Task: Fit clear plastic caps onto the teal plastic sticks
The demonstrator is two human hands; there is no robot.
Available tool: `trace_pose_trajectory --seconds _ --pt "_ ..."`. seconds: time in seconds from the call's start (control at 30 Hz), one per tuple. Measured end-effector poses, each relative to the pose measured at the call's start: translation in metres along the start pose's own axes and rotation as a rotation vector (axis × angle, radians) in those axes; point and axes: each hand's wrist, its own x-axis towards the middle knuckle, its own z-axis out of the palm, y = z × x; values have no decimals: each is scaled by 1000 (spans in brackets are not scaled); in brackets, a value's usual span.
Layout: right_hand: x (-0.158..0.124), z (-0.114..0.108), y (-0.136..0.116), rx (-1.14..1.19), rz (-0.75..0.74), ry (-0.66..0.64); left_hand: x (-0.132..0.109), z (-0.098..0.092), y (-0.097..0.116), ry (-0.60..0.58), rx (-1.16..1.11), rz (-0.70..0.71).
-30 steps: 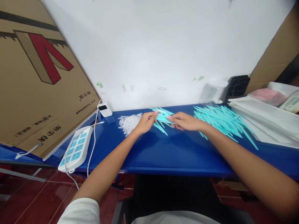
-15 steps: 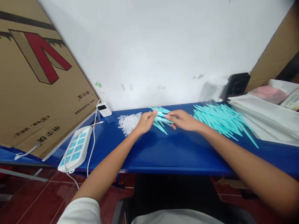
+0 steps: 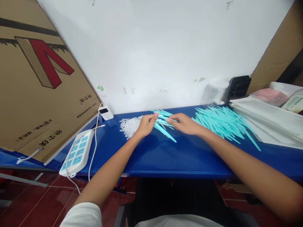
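My left hand [image 3: 146, 124] is closed in a pinch at the left end of a slim turquoise stick; whether a small clear piece is between the fingers too is hard to make out. From the right, my right hand [image 3: 185, 123] pinches the same stick between thumb and fingers. Beneath and around both hands lies a small pile of turquoise sticks [image 3: 167, 133], partly covered by them. Left of my left hand is a heap of small translucent plastic pieces [image 3: 129, 126]. Beyond my right wrist spreads a larger heap of turquoise pointed sticks [image 3: 221, 121].
A white power strip [image 3: 78, 153] with cables and a small white device [image 3: 106, 113] are on the left of the blue table [image 3: 151, 157]. A large cardboard box [image 3: 44, 104] stands beside them. A clear jar [image 3: 216, 91], a black device [image 3: 239, 88] and white stacked packaging [image 3: 272, 119] are at right.
A stick in the small pile now reaches further toward the table's front edge, below my hands. Both hands stay close together in nearly the same place; the view has shifted slightly.
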Motion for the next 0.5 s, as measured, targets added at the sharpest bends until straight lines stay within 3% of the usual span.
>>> trace_pose_trajectory --seconds 0.23,0.5 --pt "-3 4 -1 110 15 -156 1 1 -7 -66 -93 -71" --pt "2 2 10 136 15 -43 3 2 -7 21 -166 -82"
